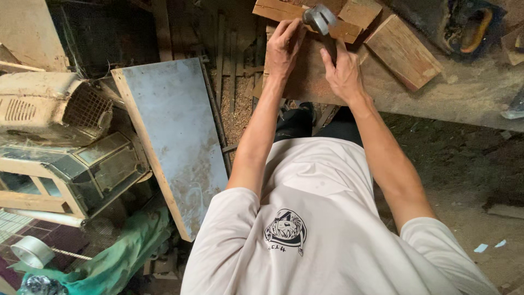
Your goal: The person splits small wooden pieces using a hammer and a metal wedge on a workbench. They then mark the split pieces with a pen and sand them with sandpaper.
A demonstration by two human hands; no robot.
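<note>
Gripping hammer (321, 18) over wooden boards (403, 51)

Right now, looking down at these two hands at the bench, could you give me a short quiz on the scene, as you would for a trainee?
1. True or false: the right hand holds a hammer by its handle.
2. What does the left hand rest on? A) the grey board leaning at the left B) the wooden piece on the bench C) the green cloth
3. Fill in: the hammer's metal head is over the stacked ______ blocks at the top of the view.

Key: 1 true. 2 B, the wooden piece on the bench; the grey board and the green cloth lie apart, lower left. 3 wooden.
</note>
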